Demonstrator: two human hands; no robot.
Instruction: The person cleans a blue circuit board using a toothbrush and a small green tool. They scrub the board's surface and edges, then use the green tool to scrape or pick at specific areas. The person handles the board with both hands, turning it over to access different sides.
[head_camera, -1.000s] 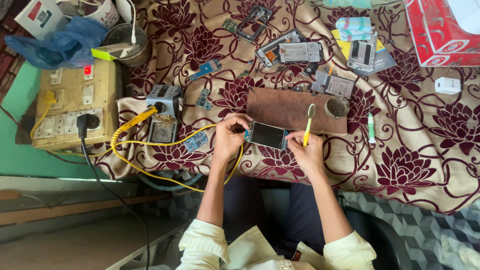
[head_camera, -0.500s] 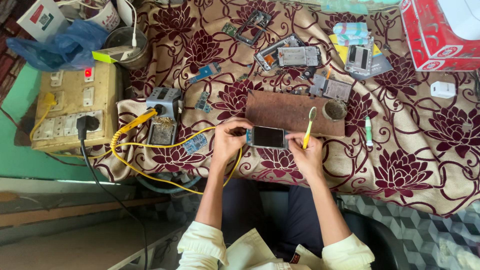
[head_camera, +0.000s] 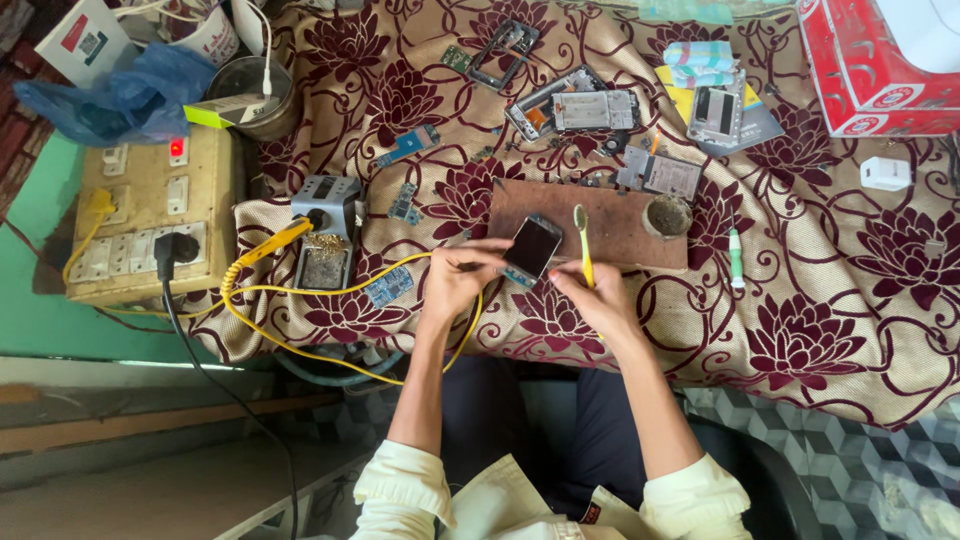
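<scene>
The small phone screen module (head_camera: 532, 246), dark glass up, looks light, thin, stiff and likely fragile, so best pinched by its edges. It hangs tilted over the near edge of the brown wooden board (head_camera: 590, 210) on the cloth-covered counter (head_camera: 800, 300). The left hand (head_camera: 455, 283) pinches its left edge; the right hand (head_camera: 598, 300), just beside it, is closed around a yellow toothbrush (head_camera: 582, 240).

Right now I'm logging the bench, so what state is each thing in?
Small phone: screen dark, held by left hand.
Toothbrush: upright in right hand.
Switchboard: red light on, black plug in.
Soldering iron: parked in stand.
Phone frames: taken apart.
</scene>
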